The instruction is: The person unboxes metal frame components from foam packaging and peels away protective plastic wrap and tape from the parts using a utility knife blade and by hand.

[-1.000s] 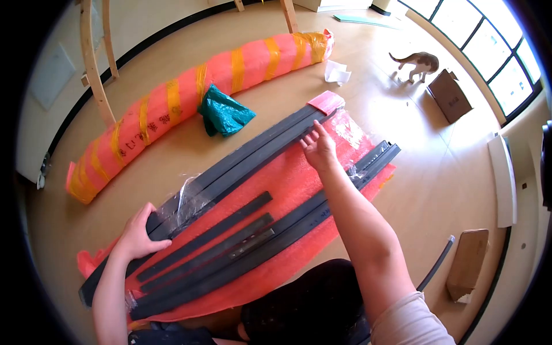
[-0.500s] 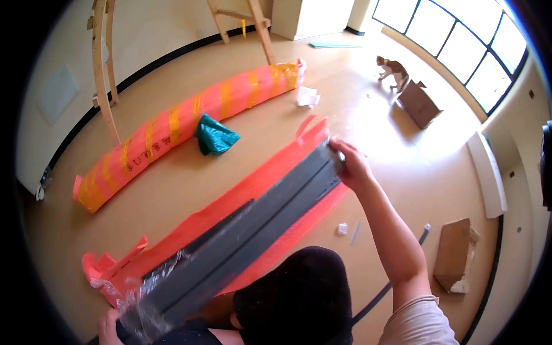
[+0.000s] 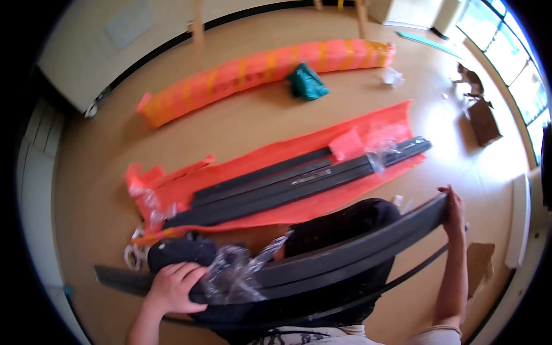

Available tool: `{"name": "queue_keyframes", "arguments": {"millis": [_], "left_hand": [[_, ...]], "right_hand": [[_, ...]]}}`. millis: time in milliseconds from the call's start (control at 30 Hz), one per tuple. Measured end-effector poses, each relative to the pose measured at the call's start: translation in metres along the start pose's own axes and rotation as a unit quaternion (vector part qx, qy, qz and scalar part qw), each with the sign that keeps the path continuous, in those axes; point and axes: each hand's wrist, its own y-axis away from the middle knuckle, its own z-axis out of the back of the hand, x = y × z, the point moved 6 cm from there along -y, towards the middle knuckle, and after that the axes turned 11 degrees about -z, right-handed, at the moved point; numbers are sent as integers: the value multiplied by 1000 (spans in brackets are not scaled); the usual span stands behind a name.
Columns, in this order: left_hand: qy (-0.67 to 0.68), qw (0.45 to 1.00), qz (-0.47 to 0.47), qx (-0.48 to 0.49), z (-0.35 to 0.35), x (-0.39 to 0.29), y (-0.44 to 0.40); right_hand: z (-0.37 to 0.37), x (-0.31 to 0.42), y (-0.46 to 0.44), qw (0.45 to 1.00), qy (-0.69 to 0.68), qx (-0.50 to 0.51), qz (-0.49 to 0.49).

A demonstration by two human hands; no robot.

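Note:
Across my lap lies a long dark grey strip (image 3: pixel 345 253), bowed in the wide lens. Near its left end my left hand (image 3: pixel 175 286) is closed around it. My right hand (image 3: pixel 453 210) grips the opposite end. Clear plastic wrap (image 3: pixel 234 279) clings to the strip beside my left fingers. Below the strip runs a thinner black strip (image 3: pixel 411 276); whether it touches the first is unclear. Beyond my knees, more dark grey strips (image 3: pixel 276 192) lie on an unfolded orange-red foam sheet (image 3: pixel 276 150), with clear film over their right part.
Farther off lies a long orange-red bundle (image 3: pixel 241 77) bound with yellow tape, a green plastic bag (image 3: pixel 309 83) against it. At the right are a cat (image 3: pixel 471 80), a brown carton (image 3: pixel 484 122) and a cardboard piece (image 3: pixel 480 265). A long white piece (image 3: pixel 519 221) lies along the right wall.
The grey strip has come off the foam sheet toward my body, held in both hands. Other strips on the sheet now show. The view has swung, shifting the bundle right and up.

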Motion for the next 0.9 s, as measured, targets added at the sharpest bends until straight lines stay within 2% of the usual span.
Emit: {"name": "queue_keyframes", "arguments": {"millis": [100, 133, 200, 267, 333, 400, 433, 500, 533, 567, 633, 667, 733, 800, 833, 900], "left_hand": [[3, 1000, -6, 7, -7, -12, -12], [-2, 1000, -8, 2, -11, -19, -17], [24, 1000, 13, 9, -14, -26, -23], [99, 994, 18, -53, -7, -33, -33], [215, 967, 72, -119, -19, -33, -38], [366, 904, 155, -158, -35, -32, -43], [371, 902, 158, -157, -40, -33, -43], [333, 927, 108, -136, -47, -39, -46], [336, 925, 113, -136, -53, -39, -45], [319, 928, 72, -181, -53, -43, -44], [250, 939, 2, -234, -55, -53, -40], [255, 938, 0, -234, -55, -56, -41], [192, 952, -15, -240, -50, -64, -40], [199, 953, -15, -227, -56, -64, -35], [180, 958, 43, -218, -53, -62, -38], [155, 959, 143, -190, -49, -58, -40]], "right_hand": [[20, 0, 6, 998, 37, -37, 41], [34, -9, -1, 999, 39, -33, 14], [38, -6, 2, 991, 76, -90, 64], [47, -12, -10, 984, 120, -93, 94], [50, -14, -14, 973, 164, -102, 125], [51, -6, -9, 935, 255, -149, 195], [41, 0, 5, 907, 259, -195, 268], [-41, 50, 91, 824, 361, -161, 406], [-81, 73, 136, 771, 399, -147, 473], [-107, 60, 162, 797, 349, -24, 493], [-191, 66, 243, 702, 417, 243, 524], [-224, 66, 278, 629, 459, 299, 551], [-258, 53, 306, 543, 469, 351, 602], [-272, 40, 309, 500, 520, 379, 579], [-275, 33, 310, 506, 502, 354, 606], [-276, 31, 313, 512, 508, 351, 598]]}}
